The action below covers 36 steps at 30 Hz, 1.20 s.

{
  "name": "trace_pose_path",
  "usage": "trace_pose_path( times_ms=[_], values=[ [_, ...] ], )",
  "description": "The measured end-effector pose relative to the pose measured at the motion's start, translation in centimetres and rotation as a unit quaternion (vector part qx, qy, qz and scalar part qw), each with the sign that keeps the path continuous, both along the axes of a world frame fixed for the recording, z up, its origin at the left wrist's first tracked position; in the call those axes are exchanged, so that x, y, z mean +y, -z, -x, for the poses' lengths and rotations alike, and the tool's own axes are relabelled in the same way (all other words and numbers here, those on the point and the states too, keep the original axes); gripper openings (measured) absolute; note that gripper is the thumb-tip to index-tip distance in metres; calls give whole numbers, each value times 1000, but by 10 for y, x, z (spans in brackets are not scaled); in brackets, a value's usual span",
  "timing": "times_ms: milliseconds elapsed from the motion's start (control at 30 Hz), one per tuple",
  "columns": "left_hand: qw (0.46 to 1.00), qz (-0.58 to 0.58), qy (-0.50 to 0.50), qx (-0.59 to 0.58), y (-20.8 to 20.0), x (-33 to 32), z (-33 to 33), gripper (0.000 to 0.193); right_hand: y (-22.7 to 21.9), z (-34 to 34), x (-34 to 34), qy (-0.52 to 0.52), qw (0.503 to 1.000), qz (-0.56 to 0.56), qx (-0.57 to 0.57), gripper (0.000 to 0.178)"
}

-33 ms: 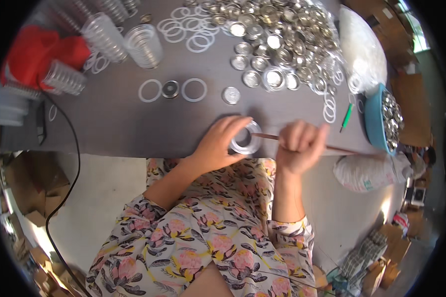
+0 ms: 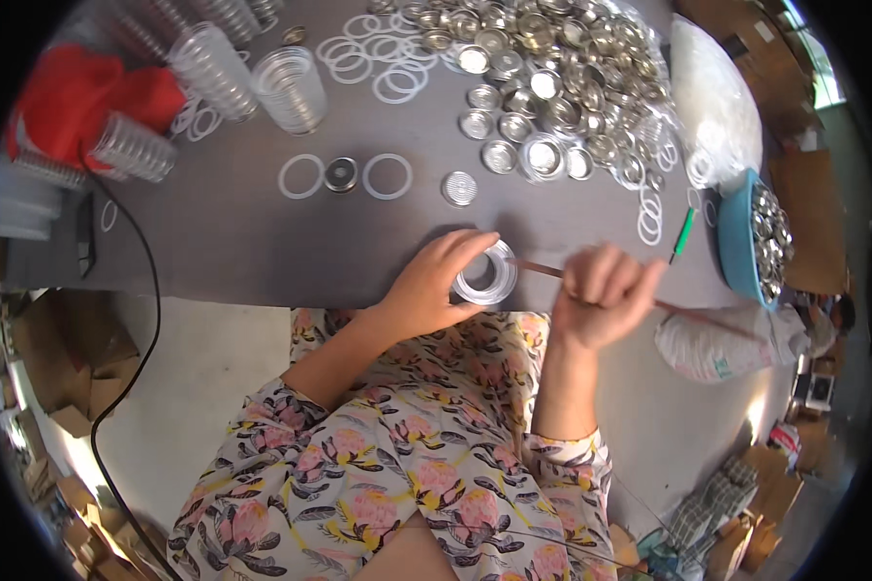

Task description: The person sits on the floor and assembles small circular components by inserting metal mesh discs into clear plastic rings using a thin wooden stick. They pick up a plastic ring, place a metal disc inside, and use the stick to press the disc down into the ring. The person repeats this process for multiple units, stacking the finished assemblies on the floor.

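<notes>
At the table's near edge my left hand (image 2: 439,281) curls its thumb and fingers around a transparent round plastic ring-shaped piece (image 2: 499,281). My right hand (image 2: 608,295), slightly blurred, is closed around a thin brown stick (image 2: 538,268). The stick's left tip reaches the ring's upper right rim; whether it touches cannot be made out. Its other end sticks out to the right past the fist. Just beyond lies a ridged silver metal disc (image 2: 459,189). Farther left, a dark-centred metal disc (image 2: 340,175) sits between two flat white rings, one of them a white ring (image 2: 388,177).
A heap of metal caps (image 2: 552,87) covers the far right. Stacked plastic cups (image 2: 291,92) and a red cloth (image 2: 87,107) stand far left. A blue basin (image 2: 735,237) of metal parts and a green-handled tool (image 2: 684,235) lie right. A black cable (image 2: 152,271) crosses the left edge.
My right hand has moved slightly right and nearer to me with the stick. The whole view has shifted a little; my left hand keeps its hold on the ring.
</notes>
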State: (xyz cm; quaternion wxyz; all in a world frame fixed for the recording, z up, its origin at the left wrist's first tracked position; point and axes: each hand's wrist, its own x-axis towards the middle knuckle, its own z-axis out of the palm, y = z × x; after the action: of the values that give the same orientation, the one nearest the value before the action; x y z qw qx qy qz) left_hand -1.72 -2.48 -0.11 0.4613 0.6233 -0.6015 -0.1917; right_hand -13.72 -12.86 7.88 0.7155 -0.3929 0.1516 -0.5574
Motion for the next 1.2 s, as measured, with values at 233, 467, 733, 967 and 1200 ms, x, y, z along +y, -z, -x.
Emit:
trace_pose_path(
  times_ms=[233, 467, 733, 967, 1200],
  values=[
    [937, 187, -242, 168, -62, 14, -101, 86, 1, 20, -8, 38, 999, -35, -8, 57],
    [933, 77, -340, -84, -64, 11, -233, 79, 13, 7, 6, 5, 996, -86, -10, 58],
    [852, 192, -422, -243, -72, 3, -194, 76, 30, -2, -12, 166, 971, 38, 169, 58],
    [950, -60, -229, -203, -22, 34, -85, 83, 84, 25, -34, 194, 782, 291, 516, 33],
    [914, -137, -184, -336, 4, -32, -71, 85, 91, 2, -44, 144, 689, 347, 620, 69]
  ],
)
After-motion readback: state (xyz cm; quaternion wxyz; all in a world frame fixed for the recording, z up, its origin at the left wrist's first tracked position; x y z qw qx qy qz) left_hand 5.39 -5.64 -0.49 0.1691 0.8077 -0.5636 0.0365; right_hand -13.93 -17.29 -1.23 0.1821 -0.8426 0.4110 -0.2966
